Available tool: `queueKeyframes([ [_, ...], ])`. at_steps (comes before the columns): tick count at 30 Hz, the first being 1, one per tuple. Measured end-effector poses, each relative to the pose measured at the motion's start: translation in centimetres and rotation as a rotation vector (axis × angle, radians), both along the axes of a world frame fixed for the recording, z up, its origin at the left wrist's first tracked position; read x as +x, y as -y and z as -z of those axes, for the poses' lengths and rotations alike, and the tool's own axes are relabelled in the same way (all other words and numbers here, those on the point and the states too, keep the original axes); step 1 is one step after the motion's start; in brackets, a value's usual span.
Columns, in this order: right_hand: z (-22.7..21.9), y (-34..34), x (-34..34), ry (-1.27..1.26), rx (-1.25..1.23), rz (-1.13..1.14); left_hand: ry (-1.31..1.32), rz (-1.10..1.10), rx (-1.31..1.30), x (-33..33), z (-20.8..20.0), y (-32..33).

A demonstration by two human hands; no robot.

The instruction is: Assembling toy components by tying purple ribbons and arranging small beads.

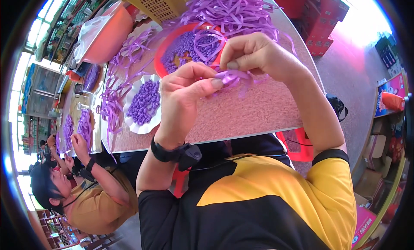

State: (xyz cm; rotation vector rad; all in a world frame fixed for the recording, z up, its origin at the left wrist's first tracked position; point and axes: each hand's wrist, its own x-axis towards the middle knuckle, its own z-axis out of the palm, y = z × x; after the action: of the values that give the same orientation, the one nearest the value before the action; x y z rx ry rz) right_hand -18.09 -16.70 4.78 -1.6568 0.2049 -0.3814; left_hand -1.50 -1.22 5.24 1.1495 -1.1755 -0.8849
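Purple ribbon, thin, looped, pinched between two bare hands over the tabletop.

Left hand, right hand: each grip clamped, thumb against fingers, on the ribbon. Risk, judged: glossy band could slip if the pinch slackens. Behind: red bowl, small purple pieces; could spill if the ribbon heap snags its rim. Far right: pink panel, pale printed characters; red cartons, markings too small to read.

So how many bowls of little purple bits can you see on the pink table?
2: a red bowl just beyond the left hand, and a white wavy-edged bowl left of it. I can't see inside the orange tub.
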Motion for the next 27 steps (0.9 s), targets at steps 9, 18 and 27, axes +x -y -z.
queueKeyframes([
  [9,0.6,1.2,0.5,0.189,0.091,0.143,-0.685,0.133,0.082,2.9,4.0,-0.8],
  [18,2.2,-2.0,2.9,-0.027,0.312,-0.041,-1.15,0.12,-0.088,3.2,5.3,-0.7],
  [27,1.8,-0.6,1.9,-0.218,0.092,-0.09,-1.152,0.063,-0.176,7.8,5.6,-2.1],
])
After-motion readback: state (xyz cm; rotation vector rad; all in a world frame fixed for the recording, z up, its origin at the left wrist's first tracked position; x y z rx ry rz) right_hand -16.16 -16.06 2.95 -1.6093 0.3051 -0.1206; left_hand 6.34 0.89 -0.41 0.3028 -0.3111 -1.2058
